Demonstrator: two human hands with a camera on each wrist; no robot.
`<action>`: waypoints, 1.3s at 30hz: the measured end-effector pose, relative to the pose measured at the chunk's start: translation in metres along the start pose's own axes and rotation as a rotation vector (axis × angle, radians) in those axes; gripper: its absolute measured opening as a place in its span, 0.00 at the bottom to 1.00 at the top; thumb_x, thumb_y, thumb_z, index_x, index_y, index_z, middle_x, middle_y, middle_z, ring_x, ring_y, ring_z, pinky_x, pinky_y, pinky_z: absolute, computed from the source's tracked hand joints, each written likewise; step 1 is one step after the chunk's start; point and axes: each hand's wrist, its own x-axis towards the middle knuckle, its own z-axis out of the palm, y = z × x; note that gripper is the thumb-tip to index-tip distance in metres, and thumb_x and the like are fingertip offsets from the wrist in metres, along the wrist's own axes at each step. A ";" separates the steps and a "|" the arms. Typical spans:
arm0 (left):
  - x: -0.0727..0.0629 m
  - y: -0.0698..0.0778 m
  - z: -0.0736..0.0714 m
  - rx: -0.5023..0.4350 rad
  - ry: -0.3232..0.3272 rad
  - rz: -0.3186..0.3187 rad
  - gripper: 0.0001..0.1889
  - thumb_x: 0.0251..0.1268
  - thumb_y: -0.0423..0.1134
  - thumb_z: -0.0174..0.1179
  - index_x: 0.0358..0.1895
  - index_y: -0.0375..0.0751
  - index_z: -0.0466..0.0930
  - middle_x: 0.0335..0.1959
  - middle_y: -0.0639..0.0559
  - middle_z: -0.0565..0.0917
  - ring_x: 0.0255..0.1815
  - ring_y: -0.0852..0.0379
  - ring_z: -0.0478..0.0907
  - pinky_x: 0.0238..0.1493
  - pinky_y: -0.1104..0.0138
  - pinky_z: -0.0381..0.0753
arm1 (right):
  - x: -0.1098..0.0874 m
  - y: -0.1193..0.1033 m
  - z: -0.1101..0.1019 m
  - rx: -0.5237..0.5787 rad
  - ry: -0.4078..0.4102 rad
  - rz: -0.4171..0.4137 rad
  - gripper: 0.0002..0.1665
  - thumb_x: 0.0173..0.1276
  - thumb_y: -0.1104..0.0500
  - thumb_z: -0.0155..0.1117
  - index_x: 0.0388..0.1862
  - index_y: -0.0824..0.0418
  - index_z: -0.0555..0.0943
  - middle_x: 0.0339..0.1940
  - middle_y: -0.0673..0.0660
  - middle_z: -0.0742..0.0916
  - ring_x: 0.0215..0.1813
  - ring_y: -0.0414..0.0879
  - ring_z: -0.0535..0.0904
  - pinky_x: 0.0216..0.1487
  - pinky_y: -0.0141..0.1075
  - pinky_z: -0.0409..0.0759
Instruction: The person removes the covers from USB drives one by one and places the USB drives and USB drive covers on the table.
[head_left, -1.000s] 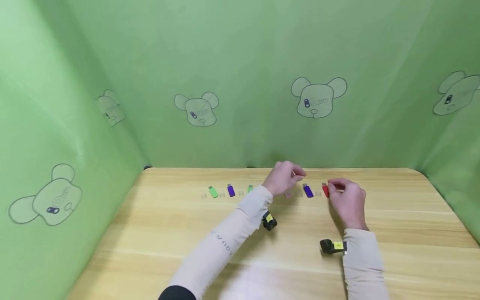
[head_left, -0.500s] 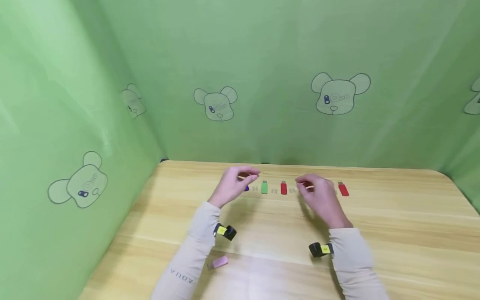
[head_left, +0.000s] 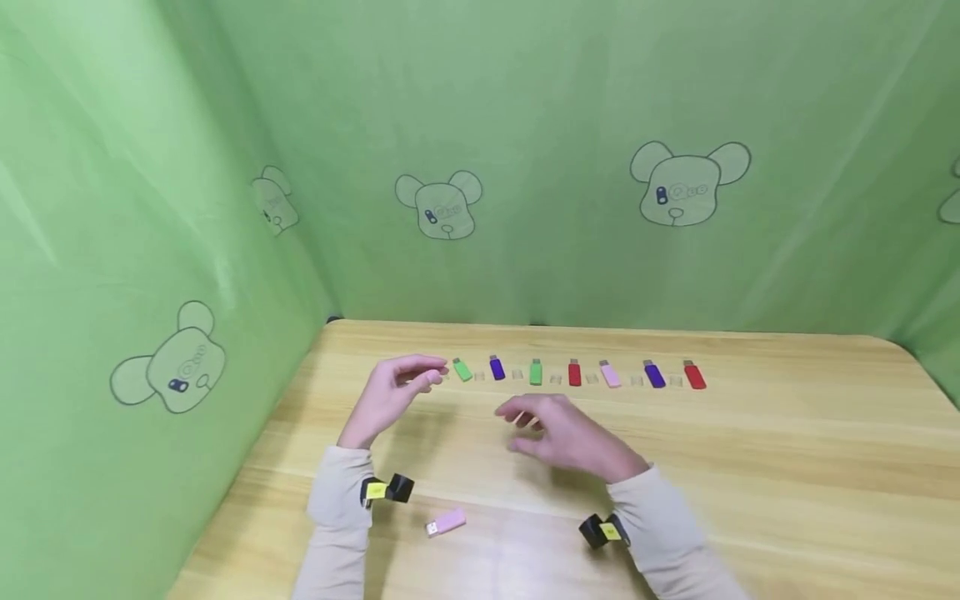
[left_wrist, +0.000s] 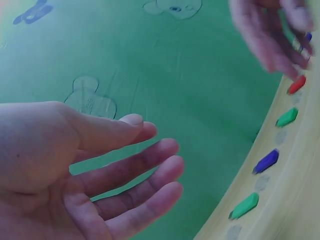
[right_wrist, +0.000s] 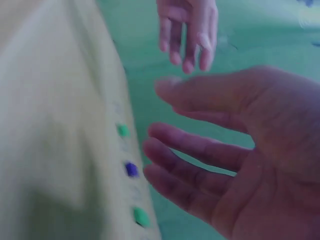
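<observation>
A row of USB sticks lies along the far part of the table in the head view: a green one (head_left: 462,369) at the left end, a blue one (head_left: 497,367), another green one (head_left: 536,372), a red one (head_left: 574,372), a pink one (head_left: 609,373), then blue (head_left: 654,374) and red (head_left: 694,375). Small clear pieces (head_left: 556,379) sit between them. My left hand (head_left: 393,392) hovers by the row's left end, fingers loosely bent around nothing. In front of the row's middle, my right hand (head_left: 562,433) is raised with relaxed, parted fingers, holding nothing.
One more pink USB stick (head_left: 450,522) lies apart, nearer the front, between the forearms. Green sheeting (head_left: 540,167) with bear-head drawings walls the wooden table (head_left: 787,467) at the back and sides. Each wrist carries a black camera (head_left: 400,488).
Both hands have travelled left along the row, and the right has drawn back toward the front, baring the sticks. The head view has shifted a little. The loose pink stick has come into sight.
</observation>
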 end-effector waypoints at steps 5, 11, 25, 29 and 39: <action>-0.001 0.000 -0.004 -0.051 -0.007 -0.023 0.16 0.67 0.38 0.61 0.56 0.39 0.81 0.52 0.42 0.86 0.54 0.41 0.82 0.53 0.60 0.85 | 0.005 -0.010 0.032 -0.075 -0.127 -0.071 0.28 0.57 0.57 0.73 0.58 0.57 0.79 0.52 0.55 0.86 0.52 0.47 0.82 0.55 0.37 0.83; -0.001 0.010 0.000 -0.079 -0.030 -0.043 0.16 0.68 0.34 0.59 0.57 0.36 0.79 0.54 0.36 0.84 0.57 0.39 0.81 0.55 0.59 0.84 | 0.005 -0.026 0.063 -0.113 -0.185 -0.161 0.26 0.53 0.57 0.76 0.52 0.53 0.82 0.46 0.48 0.85 0.48 0.40 0.80 0.51 0.29 0.81; 0.000 -0.005 -0.008 -0.062 -0.004 -0.005 0.13 0.69 0.39 0.59 0.54 0.43 0.82 0.52 0.39 0.85 0.49 0.48 0.84 0.50 0.65 0.85 | 0.007 -0.043 0.098 -0.235 -0.127 -0.319 0.08 0.57 0.61 0.74 0.36 0.51 0.86 0.35 0.43 0.84 0.36 0.30 0.76 0.40 0.16 0.75; -0.001 -0.004 -0.007 -0.075 -0.014 -0.018 0.13 0.68 0.38 0.61 0.53 0.43 0.82 0.52 0.40 0.85 0.51 0.49 0.84 0.51 0.64 0.85 | 0.008 -0.044 0.097 -0.227 -0.133 -0.336 0.05 0.60 0.61 0.72 0.35 0.52 0.86 0.32 0.43 0.85 0.34 0.29 0.77 0.38 0.15 0.75; 0.000 -0.002 0.007 -0.126 -0.082 -0.030 0.15 0.70 0.37 0.58 0.55 0.37 0.80 0.52 0.38 0.84 0.52 0.40 0.82 0.54 0.65 0.84 | 0.005 -0.037 0.047 -0.114 -0.038 -0.174 0.11 0.59 0.65 0.70 0.41 0.56 0.86 0.38 0.48 0.86 0.39 0.36 0.81 0.43 0.23 0.82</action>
